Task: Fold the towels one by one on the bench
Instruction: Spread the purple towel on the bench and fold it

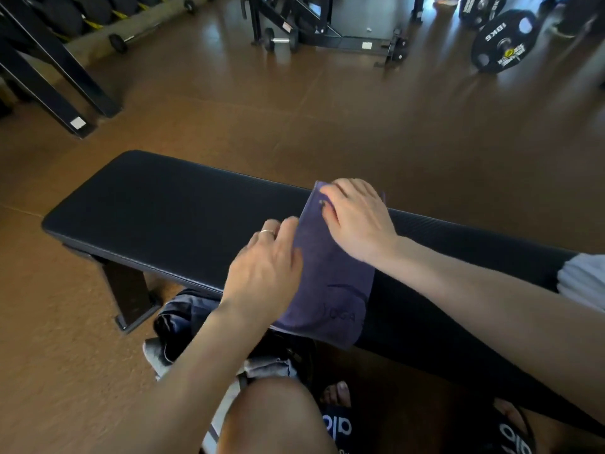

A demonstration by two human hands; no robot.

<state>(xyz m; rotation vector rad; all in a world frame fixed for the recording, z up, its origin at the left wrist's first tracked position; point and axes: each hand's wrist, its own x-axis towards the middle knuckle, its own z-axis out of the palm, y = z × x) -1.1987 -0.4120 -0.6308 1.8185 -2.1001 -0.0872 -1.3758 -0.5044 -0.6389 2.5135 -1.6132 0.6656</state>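
Pressing flat at seven o'clock, the left hand [265,270] steadies the towel's [330,283] edge, fingers extended; the towel lies across the counter [170,204], and at one o'clock the right hand [357,217], likewise spread, smooths its far end to set the fold.

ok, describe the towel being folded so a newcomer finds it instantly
Find the long black padded bench across the brown gym floor. Right of its middle lies a narrow folded purple towel, running across the seat and overhanging the near edge. Both hands, left hand and right hand, rest on it; the white cloth at the right edge is untouched.
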